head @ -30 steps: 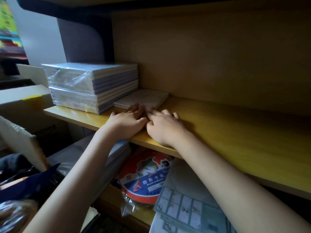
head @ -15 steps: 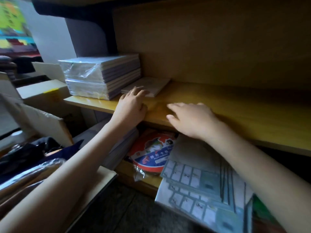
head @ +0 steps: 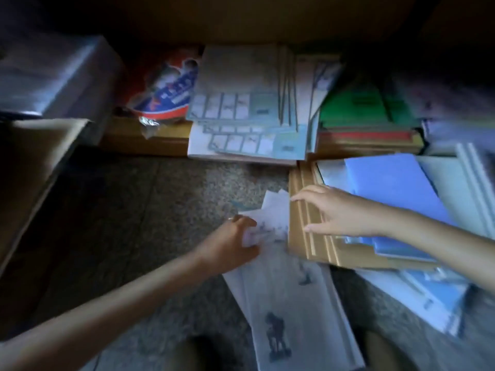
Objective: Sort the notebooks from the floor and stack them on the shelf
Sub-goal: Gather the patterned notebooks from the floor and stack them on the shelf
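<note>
Step in hand: we judged this the pick-up from the floor; nothing was lifted toward a shelf yet.
Left hand: our left hand (head: 235,245) had its thumb and fingers curled round the far end of the thin white notebooks printed with dark figures (head: 292,303), which lay fanned out on the speckled stone floor (head: 166,210).
Right hand: our right hand (head: 340,212) was spread, fingers straight, over the flat tan card-covered notebooks (head: 302,236) and gripped nothing. Blur kept us from telling whether the fingertips touched them.
Task's things: the tan pile lay just beside the white ones, partly under a light blue soft-covered notebook (head: 396,194).
Shelf: the low wooden shelf (head: 144,140) ahead of us held pale grid-printed booklets (head: 241,103), green-covered books (head: 361,105) and a round red and blue packet (head: 166,87).
Next move: we reckoned one kind should be gathered first, its edges squared, and both hands closed on the bundle before lifting.
Handling: we expected the thin white covers to flop and slide apart unless pinched firmly along one edge.
</note>
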A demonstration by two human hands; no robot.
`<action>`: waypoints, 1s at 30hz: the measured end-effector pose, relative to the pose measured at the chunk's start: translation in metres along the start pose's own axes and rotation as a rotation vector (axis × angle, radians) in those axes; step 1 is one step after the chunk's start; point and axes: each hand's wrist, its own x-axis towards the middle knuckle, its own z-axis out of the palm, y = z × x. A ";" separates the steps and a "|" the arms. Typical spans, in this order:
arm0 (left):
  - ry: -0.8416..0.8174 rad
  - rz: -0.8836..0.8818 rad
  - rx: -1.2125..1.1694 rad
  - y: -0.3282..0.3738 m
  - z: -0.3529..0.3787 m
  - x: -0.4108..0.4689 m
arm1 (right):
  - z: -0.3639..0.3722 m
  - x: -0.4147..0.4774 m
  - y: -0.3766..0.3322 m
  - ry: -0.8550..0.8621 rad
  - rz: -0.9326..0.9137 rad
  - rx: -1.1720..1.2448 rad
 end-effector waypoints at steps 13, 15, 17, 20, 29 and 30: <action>0.186 -0.021 0.117 -0.003 0.056 -0.033 | 0.066 0.012 -0.053 -0.020 -0.136 -0.242; 0.218 -0.017 0.069 -0.008 0.054 -0.035 | 0.067 0.013 -0.051 -0.004 -0.130 -0.188; 0.260 -0.030 -0.107 -0.013 0.054 -0.036 | 0.068 0.013 -0.050 -0.007 -0.141 -0.159; 0.277 -0.129 -0.536 -0.008 0.049 -0.038 | 0.064 0.011 -0.050 -0.015 -0.176 -0.092; 0.262 -0.395 -1.150 0.010 0.063 -0.055 | 0.046 0.021 -0.034 -0.331 -0.064 0.831; 0.276 -0.416 -1.085 0.012 0.068 -0.057 | 0.044 0.022 -0.035 -0.350 -0.047 0.862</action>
